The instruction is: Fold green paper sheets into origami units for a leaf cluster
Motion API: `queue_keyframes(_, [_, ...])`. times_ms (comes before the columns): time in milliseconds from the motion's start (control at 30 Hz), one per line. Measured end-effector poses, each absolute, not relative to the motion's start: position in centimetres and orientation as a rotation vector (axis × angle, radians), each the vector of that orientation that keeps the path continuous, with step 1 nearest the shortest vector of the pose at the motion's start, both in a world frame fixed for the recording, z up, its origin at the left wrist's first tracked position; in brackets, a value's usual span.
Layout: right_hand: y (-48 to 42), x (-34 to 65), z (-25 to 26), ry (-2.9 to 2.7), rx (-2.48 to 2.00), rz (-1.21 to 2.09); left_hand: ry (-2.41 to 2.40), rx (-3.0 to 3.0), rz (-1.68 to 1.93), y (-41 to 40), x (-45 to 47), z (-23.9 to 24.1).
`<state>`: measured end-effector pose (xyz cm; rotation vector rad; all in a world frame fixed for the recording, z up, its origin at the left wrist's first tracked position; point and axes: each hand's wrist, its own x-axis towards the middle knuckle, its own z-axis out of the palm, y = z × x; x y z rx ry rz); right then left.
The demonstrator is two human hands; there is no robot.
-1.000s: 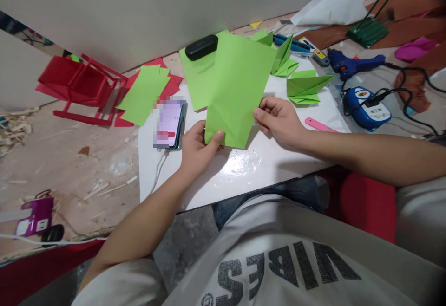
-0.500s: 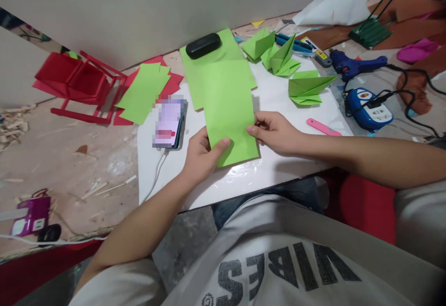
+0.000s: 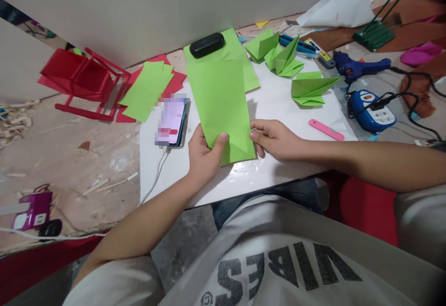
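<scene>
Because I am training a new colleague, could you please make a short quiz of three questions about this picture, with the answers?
1. Fill in: the black case rests on ____ paper.
2. True or false: the left hand has its thumb on top of the held green sheet.
3. The white cable on the table runs to which thing? A) glue gun B) phone C) black case

Key: 1. green; 2. true; 3. B
</scene>
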<state>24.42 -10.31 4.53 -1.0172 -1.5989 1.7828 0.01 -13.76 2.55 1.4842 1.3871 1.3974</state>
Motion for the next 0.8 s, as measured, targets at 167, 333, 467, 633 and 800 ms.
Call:
queue_keyframes(167, [-10.44, 24.3, 4.75, -1.675, -1.046, 1.736, 1.377, 1.425, 1.363, -13.96, 0.06, 2.12])
queue_keyframes(333, [-10.45, 24.36, 4.66, -1.773, -1.094, 1.665, 1.388, 1.477, 1.363, -14.17, -0.08, 1.96])
queue_keyframes(467, [-10.48, 24.41, 4.88, -1.796, -1.106, 1.656, 1.38, 1.482, 1.364, -14.29, -0.03, 1.92])
queue_keyframes(633, [-10.57, 24.43, 5.28, -1.794, -1.128, 1.622, 1.387, 1.486, 1.362, -14.21, -0.23, 1.78])
queue_keyframes(800, [-10.46, 24.63, 5.18, -1.813, -1.138, 1.571, 1.368, 1.39, 1.309, -14.47, -0.02, 2.38])
